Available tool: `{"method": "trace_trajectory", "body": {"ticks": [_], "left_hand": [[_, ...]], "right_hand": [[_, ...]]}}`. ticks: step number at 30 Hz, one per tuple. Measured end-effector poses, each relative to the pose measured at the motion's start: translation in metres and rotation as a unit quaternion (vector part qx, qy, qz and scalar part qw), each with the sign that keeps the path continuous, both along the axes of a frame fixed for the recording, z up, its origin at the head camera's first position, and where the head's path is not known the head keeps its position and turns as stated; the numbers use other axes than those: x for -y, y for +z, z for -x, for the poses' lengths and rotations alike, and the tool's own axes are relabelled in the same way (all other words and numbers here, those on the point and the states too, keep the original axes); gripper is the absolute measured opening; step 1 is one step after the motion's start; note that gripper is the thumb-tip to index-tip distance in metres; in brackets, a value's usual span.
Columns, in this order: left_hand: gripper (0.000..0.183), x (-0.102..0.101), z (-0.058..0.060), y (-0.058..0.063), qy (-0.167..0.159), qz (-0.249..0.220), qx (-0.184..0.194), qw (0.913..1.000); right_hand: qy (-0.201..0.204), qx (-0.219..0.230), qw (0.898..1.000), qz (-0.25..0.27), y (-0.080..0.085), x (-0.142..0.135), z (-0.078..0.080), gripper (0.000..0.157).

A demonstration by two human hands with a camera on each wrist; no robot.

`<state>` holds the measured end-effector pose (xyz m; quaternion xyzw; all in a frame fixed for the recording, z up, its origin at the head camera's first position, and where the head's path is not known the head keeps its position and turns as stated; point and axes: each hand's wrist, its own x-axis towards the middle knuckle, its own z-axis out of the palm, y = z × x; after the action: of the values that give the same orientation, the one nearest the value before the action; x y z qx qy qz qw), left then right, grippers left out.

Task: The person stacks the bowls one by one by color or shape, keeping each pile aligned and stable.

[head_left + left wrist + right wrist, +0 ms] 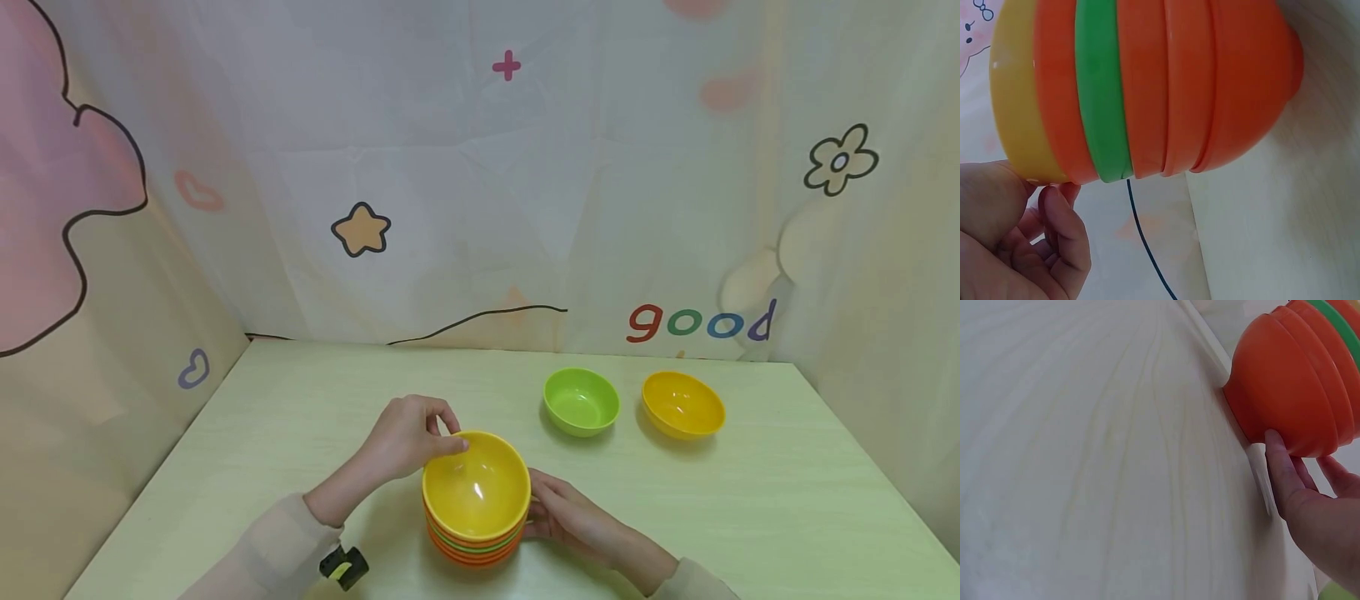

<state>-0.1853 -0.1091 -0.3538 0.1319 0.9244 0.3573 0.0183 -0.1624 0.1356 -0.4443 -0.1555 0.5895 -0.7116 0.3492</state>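
A stack of nested bowls (pixel 1241 87) stands on the table, with several orange bowls and a green bowl (pixel 1104 87) beneath a yellow bowl (pixel 480 487) on top. My left hand (pixel 408 437) pinches the yellow bowl's rim at its far left, thumb over the inside edge. In the left wrist view, its fingers sit at the yellow rim, below the side of the stack. My right hand (pixel 573 517) rests against the stack's right side. Its extended fingertips touch the lower orange bowl (pixel 1285 387) in the right wrist view.
A light green bowl (pixel 581 402) stands farther back, right of the stack. Beside it, more to the right, is a yellow-orange bowl (pixel 683 406). The pale table (pixel 300 400) meets a printed cloth backdrop (pixel 450 167) at its back edge.
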Motion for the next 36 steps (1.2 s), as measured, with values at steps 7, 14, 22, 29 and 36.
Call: {"method": "trace_trajectory", "body": {"ticks": [7, 14, 22, 29, 36], "left_hand": [[0.014, 0.000, 0.001, -0.001, 0.006, -0.016, 0.011, 0.9998], [0.015, 0.001, 0.003, -0.007, 0.005, -0.025, 0.018, 0.9995], [0.014, 0.001, 0.003, -0.008, 0.007, -0.033, 0.011, 0.9994], [0.014, 0.001, 0.002, -0.008, 0.016, -0.037, 0.009, 0.9992], [0.013, 0.000, 0.002, -0.010, 0.023, -0.038, 0.007, 0.9990]], "right_hand": [[0.000, -0.004, 1.000, -0.004, 0.000, 0.000, 0.000, 0.070], [-0.004, 0.001, 1.000, -0.004, -0.001, 0.000, -0.001, 0.068], [0.000, 0.000, 1.000, -0.001, 0.000, 0.000, 0.000, 0.068], [0.001, -0.003, 1.000, 0.000, 0.000, 0.000, -0.001, 0.069], [-0.001, -0.003, 1.000, -0.004, 0.000, 0.000, -0.002, 0.068]]}}
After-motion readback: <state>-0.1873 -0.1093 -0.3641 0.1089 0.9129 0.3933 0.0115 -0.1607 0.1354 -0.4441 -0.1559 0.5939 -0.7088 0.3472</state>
